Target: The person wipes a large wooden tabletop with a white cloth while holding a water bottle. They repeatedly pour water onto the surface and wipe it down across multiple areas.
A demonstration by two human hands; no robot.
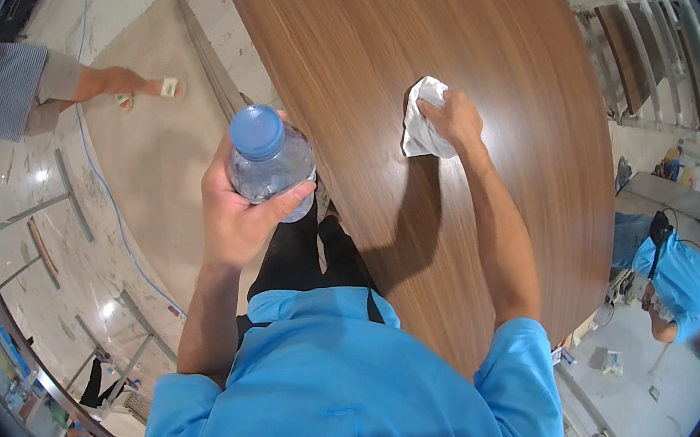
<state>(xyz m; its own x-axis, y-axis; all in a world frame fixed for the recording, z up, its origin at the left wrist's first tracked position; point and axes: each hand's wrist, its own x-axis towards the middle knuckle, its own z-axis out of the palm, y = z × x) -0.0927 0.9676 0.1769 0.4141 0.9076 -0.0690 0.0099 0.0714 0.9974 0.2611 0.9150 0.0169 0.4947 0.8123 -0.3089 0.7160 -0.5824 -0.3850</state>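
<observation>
My left hand (237,213) is wrapped round a clear plastic bottle (273,170) with a blue cap (257,131), held upright beside the near-left edge of the table. The cap is on the bottle. On the brown wood-grain tabletop (346,35), my right hand (456,120) grips a crumpled white cloth (421,136) and presses it against the surface. The fingertips of that hand are partly hidden by the cloth. A shadow of my right arm falls across the wood below the cloth.
At the left stands a person in shorts and sandals (95,85). Another person in a blue shirt (681,281) is at the right. A blue cable (108,198) crosses the floor, near metal frames (73,193). Boards and rails (628,56) lean at the upper right.
</observation>
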